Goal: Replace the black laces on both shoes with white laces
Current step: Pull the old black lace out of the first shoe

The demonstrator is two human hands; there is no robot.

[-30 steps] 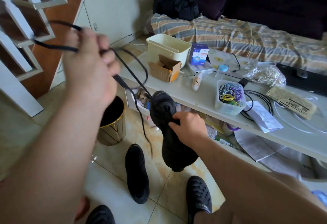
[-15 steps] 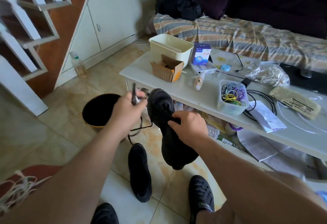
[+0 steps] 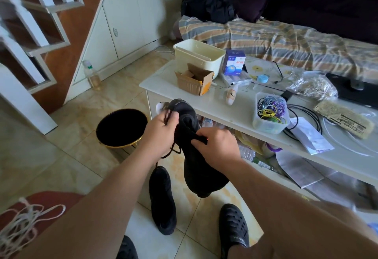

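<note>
I hold a black shoe up in front of me, toe pointing away. My right hand grips its upper by the tongue. My left hand pinches the black lace close to the shoe's toe end, and loops of the lace hang below my fist. The second black shoe lies on the tiled floor beneath. White laces lie in a loose pile on a red seat at the lower left.
A black bin with a gold rim stands on the floor at the left. A white low table carries a cardboard box, a cream tub and a tub of cables. My feet wear black clogs.
My left hand, raised high with the lace stretched out a second ago, has come down to the shoe's toe end. The right hand and shoe stayed in place.
</note>
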